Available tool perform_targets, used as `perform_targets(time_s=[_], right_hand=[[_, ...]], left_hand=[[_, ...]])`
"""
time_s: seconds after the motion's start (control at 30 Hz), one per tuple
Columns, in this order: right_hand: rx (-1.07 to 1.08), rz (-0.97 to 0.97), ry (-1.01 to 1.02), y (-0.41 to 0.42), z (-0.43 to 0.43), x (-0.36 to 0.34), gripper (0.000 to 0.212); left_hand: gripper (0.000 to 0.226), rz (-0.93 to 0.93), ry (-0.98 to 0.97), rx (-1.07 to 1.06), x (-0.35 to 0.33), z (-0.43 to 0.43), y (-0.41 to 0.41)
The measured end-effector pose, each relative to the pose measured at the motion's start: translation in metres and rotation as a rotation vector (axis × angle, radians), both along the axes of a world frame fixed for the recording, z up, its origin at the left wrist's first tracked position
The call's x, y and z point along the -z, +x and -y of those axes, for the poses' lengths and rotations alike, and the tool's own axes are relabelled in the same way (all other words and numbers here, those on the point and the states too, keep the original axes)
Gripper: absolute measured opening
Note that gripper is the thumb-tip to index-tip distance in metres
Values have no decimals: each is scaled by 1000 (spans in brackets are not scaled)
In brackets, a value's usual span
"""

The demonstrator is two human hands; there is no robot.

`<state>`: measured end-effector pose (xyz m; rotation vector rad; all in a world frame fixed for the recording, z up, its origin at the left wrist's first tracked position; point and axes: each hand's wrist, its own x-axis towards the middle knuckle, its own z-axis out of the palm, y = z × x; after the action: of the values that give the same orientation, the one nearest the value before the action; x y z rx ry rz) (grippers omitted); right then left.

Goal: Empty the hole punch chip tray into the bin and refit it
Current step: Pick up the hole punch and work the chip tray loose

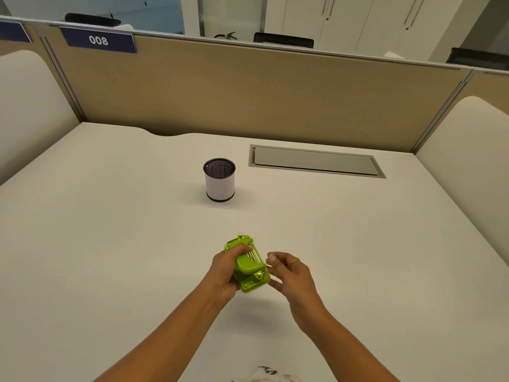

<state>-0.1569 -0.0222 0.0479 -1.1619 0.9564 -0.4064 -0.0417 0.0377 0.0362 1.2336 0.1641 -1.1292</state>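
One wide-angle camera on the person's head faces forward and down across the tabletop [110, 230]. The left hand [223, 268], hole punch [248, 267] and right hand [293, 274] lie near, low in the centre; the partition [248, 92] bounds the far side.

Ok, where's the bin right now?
Head view: the bin stands mid-desk, beyond the hole punch the left hand grips, just left of the grey cable hatch.

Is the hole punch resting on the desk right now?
No, the left hand grips the hole punch clear of the desk, its shadow lying apart underneath.
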Motion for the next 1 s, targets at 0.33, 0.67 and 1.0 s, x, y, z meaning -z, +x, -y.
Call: perform_targets(time_s=[0.33,0.67,1.0], right_hand=[[36,163,338,-6,-6,8,20],[106,234,522,-4,-6,6,14],[154,276,642,-2,-4,6,14]], left_hand=[[11,-15,-2,-50,-8,4,8],[10,8,9,-69,-9,7,7],[9,18,22,-71,-10,8,7]])
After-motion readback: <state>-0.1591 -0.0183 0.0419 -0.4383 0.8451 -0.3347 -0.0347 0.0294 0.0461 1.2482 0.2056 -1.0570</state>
